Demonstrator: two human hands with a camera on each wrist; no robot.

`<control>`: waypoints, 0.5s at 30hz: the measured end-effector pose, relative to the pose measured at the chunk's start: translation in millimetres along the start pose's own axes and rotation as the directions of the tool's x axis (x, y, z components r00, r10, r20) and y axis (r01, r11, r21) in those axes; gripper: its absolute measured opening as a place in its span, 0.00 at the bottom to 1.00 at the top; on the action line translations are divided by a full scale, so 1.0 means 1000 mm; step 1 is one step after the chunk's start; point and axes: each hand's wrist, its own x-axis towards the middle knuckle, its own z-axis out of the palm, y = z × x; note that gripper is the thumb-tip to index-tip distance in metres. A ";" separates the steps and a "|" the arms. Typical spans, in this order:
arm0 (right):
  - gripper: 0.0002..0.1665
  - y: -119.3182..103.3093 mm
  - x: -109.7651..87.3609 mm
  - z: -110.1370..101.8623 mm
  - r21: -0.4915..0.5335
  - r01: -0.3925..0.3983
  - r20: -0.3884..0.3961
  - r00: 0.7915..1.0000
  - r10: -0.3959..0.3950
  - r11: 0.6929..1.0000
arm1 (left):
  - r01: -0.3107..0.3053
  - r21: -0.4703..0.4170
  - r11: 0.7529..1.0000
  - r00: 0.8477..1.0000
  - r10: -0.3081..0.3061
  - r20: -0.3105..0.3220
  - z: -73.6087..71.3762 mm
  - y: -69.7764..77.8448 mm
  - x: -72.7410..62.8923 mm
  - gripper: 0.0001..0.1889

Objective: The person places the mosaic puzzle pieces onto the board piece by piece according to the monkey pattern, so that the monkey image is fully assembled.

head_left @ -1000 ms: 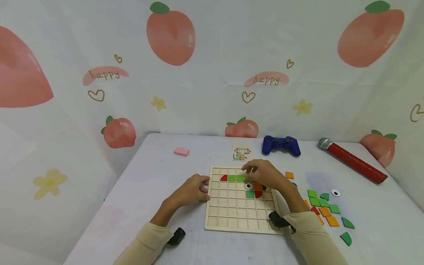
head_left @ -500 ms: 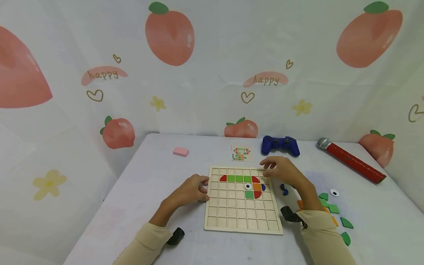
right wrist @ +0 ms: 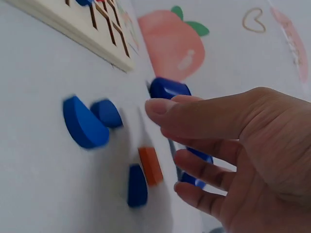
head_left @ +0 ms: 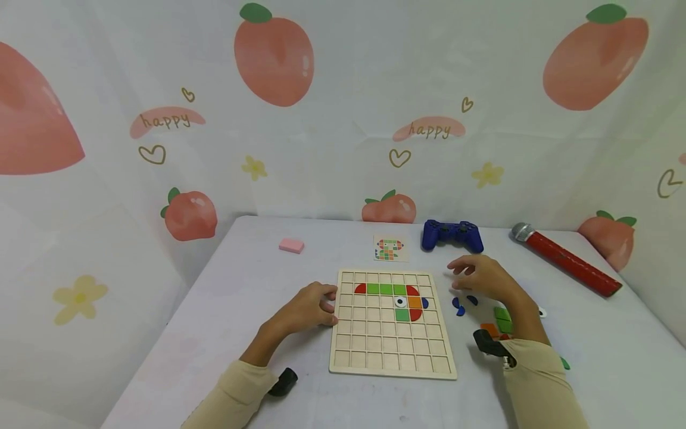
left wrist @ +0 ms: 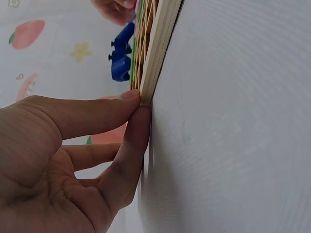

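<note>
My left hand (head_left: 304,310) pinches the left edge of a wooden grid board (head_left: 370,344); in the left wrist view the thumb and a finger (left wrist: 87,116) meet at the board's edge. Set in its upper cells are green squares (head_left: 386,289), red quarter-rounds (head_left: 413,290), an orange square (head_left: 415,302), a blue half-round piece (head_left: 425,303) and a round eye piece (head_left: 400,302). To the right of the board my right hand (head_left: 482,277) hovers with fingers loosely bent, holding nothing. Small blue pieces (right wrist: 83,124) and an orange piece (right wrist: 150,166) lie close by that hand.
Behind the board lies a pattern card (head_left: 390,248), with a blue game controller (head_left: 452,235) to its right. A red microphone (head_left: 570,261) is at the back right, a pink block (head_left: 292,245) at the back left. Green pieces (head_left: 502,320) lie partly hidden by the right forearm.
My right hand has moved right, from over the board to above the loose pieces. The row of green squares and the upper red quarter-round have come into view. My left hand stays put.
</note>
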 end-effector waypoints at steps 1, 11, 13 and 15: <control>0.29 0.002 -0.001 -0.002 -0.002 -0.003 0.004 1.000 0.003 1.000 | -0.001 0.002 1.000 1.000 0.001 0.001 0.000 0.000 0.000 0.31; 0.30 0.022 -0.005 -0.010 -0.017 -0.018 0.014 1.000 0.019 1.000 | -0.006 -0.003 1.000 1.000 0.006 0.002 -0.001 0.004 -0.002 0.27; 0.29 0.024 -0.006 -0.010 -0.021 -0.027 0.017 0.999 0.028 0.999 | -0.003 -0.007 1.000 1.000 0.003 0.001 -0.001 0.004 -0.002 0.28; 0.29 0.025 -0.008 -0.011 -0.021 -0.040 0.020 0.999 0.041 0.999 | -0.002 -0.005 1.000 1.000 0.002 0.000 -0.001 0.005 -0.003 0.29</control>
